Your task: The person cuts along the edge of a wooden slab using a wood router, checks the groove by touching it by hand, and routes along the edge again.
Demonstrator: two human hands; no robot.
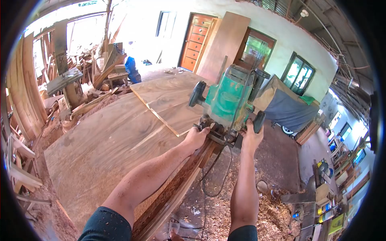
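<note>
Gripping green router (227,98) base with left hand (196,137), black side handle (259,121) with right hand (252,139). Steadying it between both hands, over narrow timber (171,190); wide board (100,140) left of left hand. Likely calls for level, even pressure.

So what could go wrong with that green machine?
The left hand holds low on the green power tool, so it might slip toward the underside. The thin black cord hangs beside the long brown wooden piece and could snag. The pale wood shavings below could be slippery.
</note>
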